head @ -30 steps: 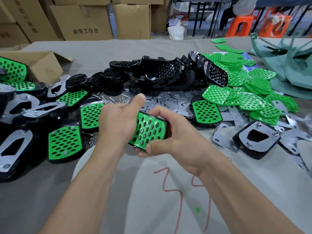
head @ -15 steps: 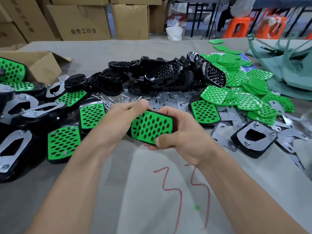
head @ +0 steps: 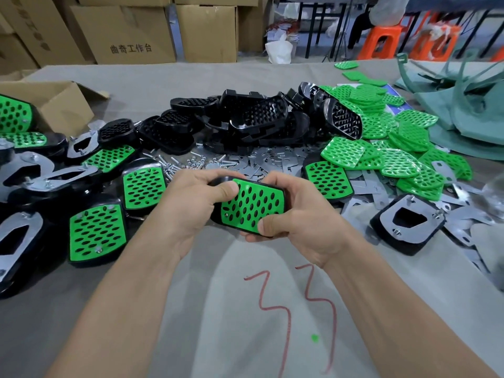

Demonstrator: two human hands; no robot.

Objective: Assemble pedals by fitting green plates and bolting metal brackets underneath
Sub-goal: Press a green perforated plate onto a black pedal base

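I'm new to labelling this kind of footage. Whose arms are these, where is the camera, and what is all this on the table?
There is no machine here. A person wears one camera on the head, looking down at their own bare arms. Both hands, the left hand and the right hand, grip one pedal: a black shell with a green holed plate on top, both thumbs on the plate. On the grey table lie a heap of empty black shells, loose green plates, flat metal brackets and small bolts. At the left lie assembled pedals, some green side up, some bracket side up.
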